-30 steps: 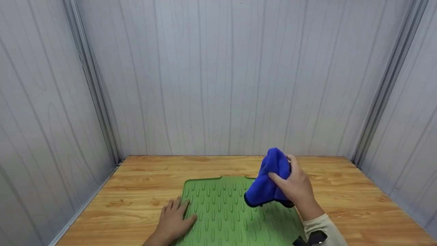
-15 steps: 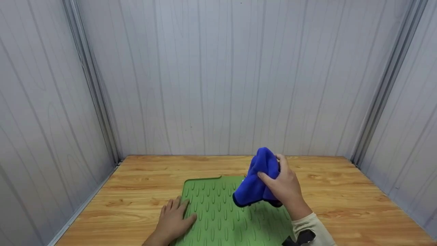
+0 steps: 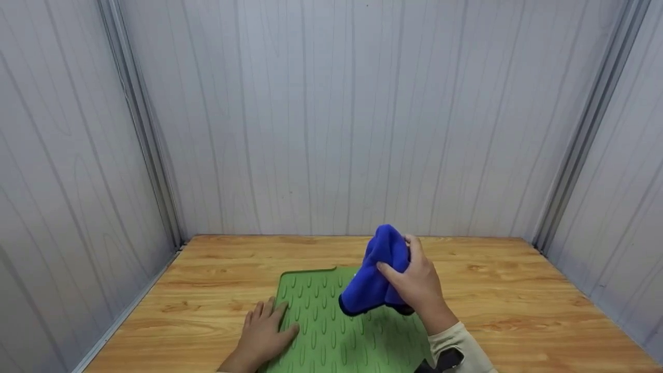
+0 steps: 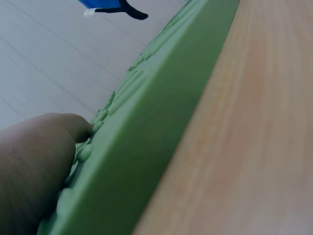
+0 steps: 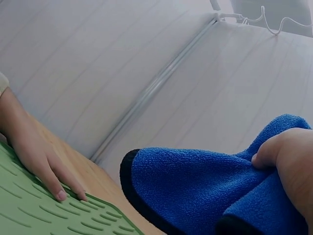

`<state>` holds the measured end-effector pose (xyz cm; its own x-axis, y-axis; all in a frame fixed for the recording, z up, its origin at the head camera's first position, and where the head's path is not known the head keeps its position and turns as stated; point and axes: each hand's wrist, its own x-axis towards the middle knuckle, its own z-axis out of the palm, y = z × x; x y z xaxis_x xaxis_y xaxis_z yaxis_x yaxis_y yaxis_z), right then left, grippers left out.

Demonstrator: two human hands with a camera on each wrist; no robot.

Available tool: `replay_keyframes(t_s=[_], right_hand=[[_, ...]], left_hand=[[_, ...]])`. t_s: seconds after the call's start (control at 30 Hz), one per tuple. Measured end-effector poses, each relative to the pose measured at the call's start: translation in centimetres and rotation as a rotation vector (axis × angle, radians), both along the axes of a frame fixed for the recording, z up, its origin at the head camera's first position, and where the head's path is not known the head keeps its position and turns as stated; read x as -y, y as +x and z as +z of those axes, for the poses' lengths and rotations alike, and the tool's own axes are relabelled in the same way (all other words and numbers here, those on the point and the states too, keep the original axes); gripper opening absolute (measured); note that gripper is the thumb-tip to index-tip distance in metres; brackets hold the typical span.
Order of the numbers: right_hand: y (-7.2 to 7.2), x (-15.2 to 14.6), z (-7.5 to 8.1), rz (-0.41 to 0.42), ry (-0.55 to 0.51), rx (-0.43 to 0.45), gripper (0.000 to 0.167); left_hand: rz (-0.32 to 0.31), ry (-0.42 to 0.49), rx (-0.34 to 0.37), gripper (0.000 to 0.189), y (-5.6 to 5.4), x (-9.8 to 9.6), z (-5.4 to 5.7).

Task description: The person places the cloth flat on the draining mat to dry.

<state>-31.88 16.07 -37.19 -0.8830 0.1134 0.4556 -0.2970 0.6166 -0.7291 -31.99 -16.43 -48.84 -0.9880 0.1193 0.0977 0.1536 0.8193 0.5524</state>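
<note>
My right hand (image 3: 417, 282) grips a bunched blue cloth (image 3: 375, 274) with dark edging, thumb on its near face. The cloth hangs above the green ribbed mat (image 3: 323, 316), hiding part of the mat's far right. In the right wrist view the cloth (image 5: 190, 181) spreads out in folds from the thumb, its black border at the left. My left hand (image 3: 264, 331) lies flat on the mat's left edge, fingers straight. From the left wrist view, the thumb (image 4: 49, 147) rests on the mat's raised ribs, and the mat's smooth green side wall (image 4: 146, 127) shows.
The mat lies on a wood-grain table (image 3: 181, 311). Pale panelled walls (image 3: 331, 119) stand at the back and both sides, with metal corner strips (image 3: 150, 134). A white cable (image 5: 274, 24) hangs at the top in the right wrist view.
My right hand has carried the cloth leftward over the mat, still gripping it. My left hand stays in place on the mat's edge.
</note>
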Motion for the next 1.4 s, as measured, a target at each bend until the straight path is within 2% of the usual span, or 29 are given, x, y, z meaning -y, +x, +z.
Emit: replay_keyframes(t_s=[0.13,0.4,0.63,1.4], right_hand=[[-0.1,0.6,-0.3,0.0,0.002,-0.003,0.079],[-0.2,1.6,-1.4,0.007,0.008,-0.061,0.072],[-0.4,2.0,-2.4,0.011,0.008,-0.082,0.072],[-1.2,2.5,-5.5,-0.037,0.091,-0.002,0.077]], left_hand=[[0.0,-0.01,-0.01,0.073,-0.2,-0.1,-0.2],[0.004,-0.006,0.016,0.073,-0.3,-0.1,-0.2],[0.005,-0.001,0.007,0.072,0.0,-0.2,0.1],[0.009,-0.003,0.013,0.072,-0.1,-0.2,0.0]])
